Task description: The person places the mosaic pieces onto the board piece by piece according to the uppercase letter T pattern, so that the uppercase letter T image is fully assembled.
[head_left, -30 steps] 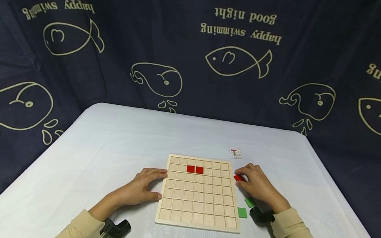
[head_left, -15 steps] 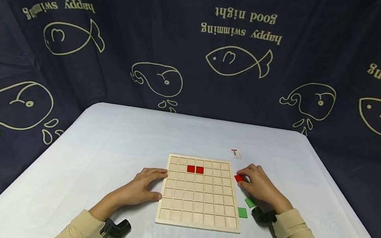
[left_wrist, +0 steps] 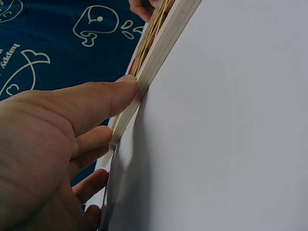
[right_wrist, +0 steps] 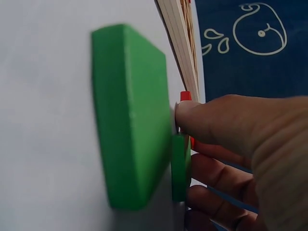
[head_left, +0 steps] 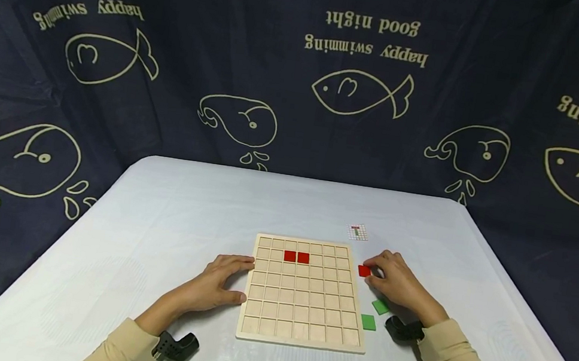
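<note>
Red tile (head_left: 364, 271), pinched by the right hand (head_left: 397, 281), has edged slightly farther from the wooden grid board (head_left: 300, 314), so remains outside its cells, while the left hand (head_left: 210, 282), fingers spread, touches the opposite edge.

One bench (head_left: 211, 201), one board (head_left: 302, 298) of seven squares by seven, one card (head_left: 358, 232). Three red tiles (head_left: 290, 256) visible: two on the board, one beside it. Two green tiles (head_left: 368, 322). Two hands (head_left: 214, 283), two sleeves (head_left: 122, 347), two wrist cameras (head_left: 175, 347).
</note>
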{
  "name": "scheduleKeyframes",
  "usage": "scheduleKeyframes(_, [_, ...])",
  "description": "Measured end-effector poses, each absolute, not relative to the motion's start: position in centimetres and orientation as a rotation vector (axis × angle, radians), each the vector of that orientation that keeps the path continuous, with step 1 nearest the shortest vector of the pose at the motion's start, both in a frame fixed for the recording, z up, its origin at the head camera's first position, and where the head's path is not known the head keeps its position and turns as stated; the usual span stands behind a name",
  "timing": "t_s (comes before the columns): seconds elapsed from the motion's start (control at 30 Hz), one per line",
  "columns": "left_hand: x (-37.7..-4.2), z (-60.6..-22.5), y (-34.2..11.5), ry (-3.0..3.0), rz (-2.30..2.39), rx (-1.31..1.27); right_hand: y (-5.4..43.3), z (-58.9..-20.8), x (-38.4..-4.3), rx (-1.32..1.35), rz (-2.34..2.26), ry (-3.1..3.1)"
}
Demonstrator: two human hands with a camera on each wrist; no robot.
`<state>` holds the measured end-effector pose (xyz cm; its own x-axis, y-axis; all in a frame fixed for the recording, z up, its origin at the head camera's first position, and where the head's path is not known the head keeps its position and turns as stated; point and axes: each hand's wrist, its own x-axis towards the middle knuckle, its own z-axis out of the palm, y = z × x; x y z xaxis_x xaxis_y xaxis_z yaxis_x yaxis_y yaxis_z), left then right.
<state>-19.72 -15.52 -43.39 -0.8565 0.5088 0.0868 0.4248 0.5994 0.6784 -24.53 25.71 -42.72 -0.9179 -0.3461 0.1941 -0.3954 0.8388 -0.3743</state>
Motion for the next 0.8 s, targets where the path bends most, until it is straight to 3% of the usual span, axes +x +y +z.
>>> scheduleKeyframes(0.8, [-19.78, -43.48, -15.56, 2.716, 1.09, 0.814, 25.75, -42.5, -24.43, 0.493, 0.63, -2.91])
